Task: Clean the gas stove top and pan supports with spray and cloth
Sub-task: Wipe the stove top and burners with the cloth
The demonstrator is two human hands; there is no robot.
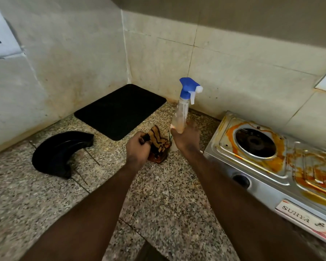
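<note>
Two bare hands over a speckled granite surface [167, 200], stainless-steel gas stove [271, 178] as landmark.

Item 1: clear plastic spray bottle w/ blue trigger head [183, 108]. Upright, just left of the stove's near-left corner, nozzle pointing right toward the stove. Little liquid visible. Right hand [186, 140] wrapped on its lower body, grip clamped on the bottle.

Item 2: crumpled brown-and-tan patterned cloth [159, 146]. Lies on the surface left of the stove, beside the bottle base. Left hand [137, 151] fisted on its left edge, grip closed on the cloth.

Item 3: stove itself, right side of view. Top smeared w/ orange-brown stains, heaviest around the round left burner opening [255, 143] and on the ribbed centre panel. Black knob [240, 180] on front face; label reads "SURYA".

Item 4: flat black rectangular mat [119, 110], well left of stove, back in the wall corner.

Item 5: curved black plastic piece [58, 151], farther left of stove, in front of the mat, apart from it.

Backdrop: cream tiled walls [233, 72], stained near the surface line behind the stove.
</note>
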